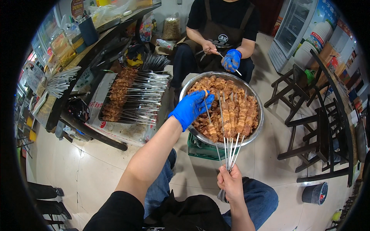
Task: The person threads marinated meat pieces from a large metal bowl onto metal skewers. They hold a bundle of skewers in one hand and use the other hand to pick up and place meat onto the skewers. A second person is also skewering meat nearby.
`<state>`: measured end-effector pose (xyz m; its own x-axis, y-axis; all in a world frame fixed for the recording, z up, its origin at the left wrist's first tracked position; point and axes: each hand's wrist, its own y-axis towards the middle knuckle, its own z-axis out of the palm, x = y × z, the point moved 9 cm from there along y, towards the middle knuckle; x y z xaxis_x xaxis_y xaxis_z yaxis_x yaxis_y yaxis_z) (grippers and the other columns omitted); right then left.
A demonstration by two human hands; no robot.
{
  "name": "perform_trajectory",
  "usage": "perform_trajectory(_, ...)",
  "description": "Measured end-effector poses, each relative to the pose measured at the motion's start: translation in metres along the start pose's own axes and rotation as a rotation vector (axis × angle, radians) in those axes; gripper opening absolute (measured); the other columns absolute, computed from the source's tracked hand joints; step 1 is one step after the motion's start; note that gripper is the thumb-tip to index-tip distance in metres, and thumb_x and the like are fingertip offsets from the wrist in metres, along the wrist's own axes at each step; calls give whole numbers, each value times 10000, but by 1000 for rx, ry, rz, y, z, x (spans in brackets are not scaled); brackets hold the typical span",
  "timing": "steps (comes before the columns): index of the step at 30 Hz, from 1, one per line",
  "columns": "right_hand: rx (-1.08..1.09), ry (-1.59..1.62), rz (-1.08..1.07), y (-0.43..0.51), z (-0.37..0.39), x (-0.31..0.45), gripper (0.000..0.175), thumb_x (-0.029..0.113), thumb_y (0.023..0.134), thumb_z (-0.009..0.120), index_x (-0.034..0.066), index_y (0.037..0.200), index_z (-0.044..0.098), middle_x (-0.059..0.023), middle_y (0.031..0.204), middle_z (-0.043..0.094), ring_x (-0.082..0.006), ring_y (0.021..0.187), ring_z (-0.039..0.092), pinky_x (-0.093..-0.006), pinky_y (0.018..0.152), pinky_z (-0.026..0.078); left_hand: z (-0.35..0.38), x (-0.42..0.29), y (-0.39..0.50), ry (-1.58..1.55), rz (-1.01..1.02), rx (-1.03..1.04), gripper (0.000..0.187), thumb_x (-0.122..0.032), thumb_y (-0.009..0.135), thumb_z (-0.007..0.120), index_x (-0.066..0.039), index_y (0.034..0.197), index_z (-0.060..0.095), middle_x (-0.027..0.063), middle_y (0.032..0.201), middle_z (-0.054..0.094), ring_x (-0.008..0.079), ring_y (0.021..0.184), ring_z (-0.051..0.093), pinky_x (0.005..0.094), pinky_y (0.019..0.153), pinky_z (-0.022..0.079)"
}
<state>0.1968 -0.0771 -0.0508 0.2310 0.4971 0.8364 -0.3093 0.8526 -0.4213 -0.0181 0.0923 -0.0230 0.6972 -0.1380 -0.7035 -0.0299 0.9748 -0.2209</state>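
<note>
My left hand (194,107), in a blue glove, pinches a piece of meat at the tip of a metal skewer over the steel basin's left side. Bare, my right hand (230,182) grips a bundle of flat metal skewers (230,153) by their handle ends, below the basin. Several of these skewers carry meat (237,117) and rest over the loose marinated meat (215,83) in the round steel basin (261,124). The skewer under my left hand has meat on its lower part, with bare metal above.
The basin stands on a green plastic crate (202,150). To the left, a black tray (101,114) holds loaded skewers (120,95). Across the basin sits a person (224,31) with a skewer and one blue glove. Wooden stools (315,138) and a bin (312,193) are at right.
</note>
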Motion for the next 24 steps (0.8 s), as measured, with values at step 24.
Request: perform_trajectory(24, 38, 71, 1, 1, 1, 3, 37, 93, 965, 499, 73, 949, 472, -18, 581, 455, -45, 416, 293, -204, 376, 226, 17, 8, -13, -101, -42, 24, 204, -160, 949, 498, -28, 1096, 550, 143, 1097, 633, 210, 989, 623, 320, 844, 516)
